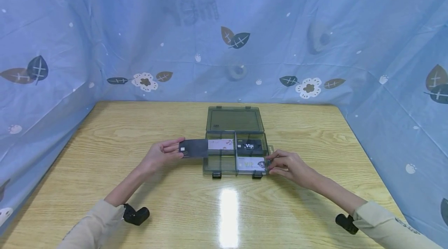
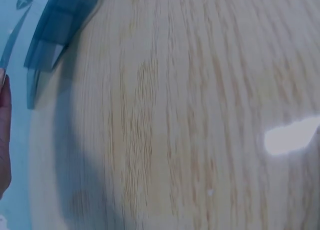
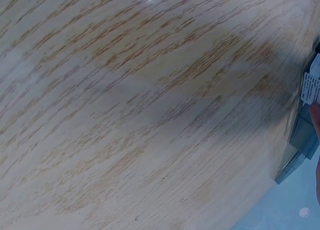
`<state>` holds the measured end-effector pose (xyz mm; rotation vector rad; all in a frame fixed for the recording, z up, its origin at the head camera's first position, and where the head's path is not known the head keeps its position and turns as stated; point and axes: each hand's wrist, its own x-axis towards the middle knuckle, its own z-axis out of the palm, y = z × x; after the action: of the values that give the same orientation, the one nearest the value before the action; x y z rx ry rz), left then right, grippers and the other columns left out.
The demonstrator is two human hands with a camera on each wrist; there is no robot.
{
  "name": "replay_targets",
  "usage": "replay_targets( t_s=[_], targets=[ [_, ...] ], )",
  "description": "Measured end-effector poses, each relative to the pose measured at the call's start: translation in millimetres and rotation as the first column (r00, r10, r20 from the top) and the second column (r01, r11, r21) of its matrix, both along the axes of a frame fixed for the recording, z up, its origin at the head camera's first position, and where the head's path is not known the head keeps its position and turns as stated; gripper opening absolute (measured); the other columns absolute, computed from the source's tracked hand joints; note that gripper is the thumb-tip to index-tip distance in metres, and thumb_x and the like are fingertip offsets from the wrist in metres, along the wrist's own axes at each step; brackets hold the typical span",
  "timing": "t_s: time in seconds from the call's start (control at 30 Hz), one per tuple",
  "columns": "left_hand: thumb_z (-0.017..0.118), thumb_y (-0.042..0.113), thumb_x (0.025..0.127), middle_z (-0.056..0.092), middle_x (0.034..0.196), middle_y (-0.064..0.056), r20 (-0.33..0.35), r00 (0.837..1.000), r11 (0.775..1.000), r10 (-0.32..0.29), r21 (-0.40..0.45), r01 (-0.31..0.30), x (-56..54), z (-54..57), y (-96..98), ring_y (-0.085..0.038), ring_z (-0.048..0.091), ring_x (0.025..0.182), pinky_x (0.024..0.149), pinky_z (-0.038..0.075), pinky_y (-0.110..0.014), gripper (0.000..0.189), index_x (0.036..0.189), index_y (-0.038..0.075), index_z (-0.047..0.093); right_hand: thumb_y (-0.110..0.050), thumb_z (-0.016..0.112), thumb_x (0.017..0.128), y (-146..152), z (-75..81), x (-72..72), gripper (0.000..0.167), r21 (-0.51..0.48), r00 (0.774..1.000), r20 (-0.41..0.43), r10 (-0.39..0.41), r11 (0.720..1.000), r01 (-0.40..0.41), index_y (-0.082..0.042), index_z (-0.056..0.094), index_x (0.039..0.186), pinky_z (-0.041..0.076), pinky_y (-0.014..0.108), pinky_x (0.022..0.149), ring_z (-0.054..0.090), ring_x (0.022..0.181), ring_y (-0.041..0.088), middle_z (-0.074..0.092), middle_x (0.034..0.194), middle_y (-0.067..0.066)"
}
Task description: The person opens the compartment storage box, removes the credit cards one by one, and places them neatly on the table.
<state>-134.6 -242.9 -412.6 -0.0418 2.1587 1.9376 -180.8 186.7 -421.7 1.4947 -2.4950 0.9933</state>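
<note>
My left hand [image 1: 160, 155] pinches the left end of a dark VIP card [image 1: 193, 148], held flat with its right end reaching over the left edge of a clear grey storage box [image 1: 224, 165]. At the box's right wall, my right hand [image 1: 288, 166] grips the front right rim with curled fingers. A pink card [image 1: 220, 144] lies in the back left compartment. Behind a white VIP card [image 1: 251, 163] in the front right one, a black Vip card [image 1: 249, 146] fills the back right. Only slivers of the hands show in the wrist views.
The box's lid [image 1: 235, 120] lies tipped back, away from me. Two dark latches [image 1: 217, 175] hang at its front edge. Beneath is a wooden table [image 1: 168, 210], bordered by a blue patterned cloth [image 1: 196, 46]. Black wrist cameras [image 1: 135, 214] stick out from both sleeves.
</note>
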Motion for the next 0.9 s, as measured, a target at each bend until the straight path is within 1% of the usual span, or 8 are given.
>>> replay_targets(
  t_s=[0.17,0.3,0.37,0.43,0.57,0.6,0.83,0.9],
  targets=[
    [0.065,0.008,0.091,0.044,0.138,-0.026,-0.045,0.999,0.998,-0.025,-0.056,0.023,-1.2,-2.9,-12.3,-0.032,0.043,0.13,0.094,0.047,-0.024,0.058,0.144,0.0,0.041,-0.003,0.073,0.082,0.7,0.0,0.9,0.009,0.009,1.0,0.027,-0.007,1.0,0.007,-0.012,0.072,0.083,0.054,0.018,0.062,0.067,0.08,0.017,0.066,0.105,0.015],
    [0.064,0.009,0.092,0.042,0.141,-0.023,-0.05,0.999,0.997,-0.016,-0.07,0.012,-5.7,-5.5,-20.4,-0.033,0.036,0.135,0.098,0.044,-0.026,0.057,0.144,0.001,0.041,0.0,0.073,0.081,0.9,0.0,1.2,0.013,0.013,0.999,0.037,-0.009,1.0,0.008,-0.012,0.072,0.083,0.054,0.019,0.062,0.067,0.08,0.018,0.066,0.105,0.015],
    [0.063,0.009,0.093,0.041,0.143,-0.021,-0.053,0.999,0.996,-0.007,-0.088,0.002,-8.0,-6.3,-23.6,-0.032,0.036,0.135,0.098,0.044,-0.025,0.056,0.144,0.001,0.04,0.0,0.073,0.081,0.7,0.0,1.0,0.012,0.013,0.999,0.036,-0.007,1.0,0.006,-0.012,0.072,0.083,0.054,0.019,0.063,0.067,0.08,0.017,0.066,0.105,0.016],
    [0.061,0.007,0.094,0.041,0.142,-0.021,-0.058,0.998,0.996,-0.002,-0.085,-0.003,-11.3,-8.2,-26.2,-0.03,0.04,0.132,0.096,0.045,-0.024,0.055,0.145,0.0,0.038,-0.001,0.073,0.081,0.4,0.1,0.7,0.012,0.013,0.999,0.036,-0.006,1.0,0.006,-0.012,0.071,0.083,0.054,0.019,0.062,0.067,0.08,0.018,0.066,0.105,0.016],
    [0.057,0.004,0.096,0.04,0.143,-0.022,-0.066,0.998,0.996,0.008,-0.092,-0.014,-17.5,-11.5,-29.6,-0.03,0.042,0.129,0.092,0.048,-0.022,0.054,0.146,-0.001,0.036,-0.001,0.073,0.082,0.0,0.6,0.2,0.012,0.015,0.999,0.044,-0.005,1.0,0.005,-0.013,0.071,0.083,0.054,0.019,0.062,0.067,0.081,0.018,0.065,0.106,0.016],
    [0.056,0.003,0.096,0.04,0.143,-0.022,-0.066,0.998,0.996,0.009,-0.09,-0.015,-19.4,-12.2,-30.2,-0.031,0.042,0.128,0.092,0.048,-0.022,0.054,0.146,-0.001,0.035,-0.001,0.072,0.082,0.1,0.6,0.1,0.012,0.015,0.999,0.045,-0.005,1.0,0.004,-0.013,0.071,0.083,0.054,0.019,0.062,0.067,0.081,0.018,0.065,0.106,0.016],
    [0.056,0.006,0.097,0.04,0.141,-0.025,-0.041,0.999,0.985,0.036,-0.168,-0.042,-35.7,-12.3,-30.5,-0.033,0.038,0.132,0.088,0.045,-0.013,0.052,0.146,0.002,0.037,0.0,0.073,0.082,0.4,-0.6,0.1,0.012,0.002,0.999,0.035,0.0,1.0,0.0,-0.012,0.072,0.084,0.055,0.019,0.064,0.067,0.081,0.018,0.065,0.106,0.016],
    [0.056,0.005,0.097,0.039,0.141,-0.025,-0.036,0.998,0.985,0.046,-0.167,-0.051,-40.6,-12.6,-30.4,-0.034,0.036,0.133,0.089,0.045,-0.012,0.053,0.146,0.001,0.036,0.0,0.073,0.082,-0.1,-0.9,-0.1,0.012,0.0,0.999,0.033,0.003,1.0,-0.003,-0.012,0.072,0.084,0.054,0.018,0.064,0.067,0.08,0.018,0.065,0.106,0.016]
  ],
)
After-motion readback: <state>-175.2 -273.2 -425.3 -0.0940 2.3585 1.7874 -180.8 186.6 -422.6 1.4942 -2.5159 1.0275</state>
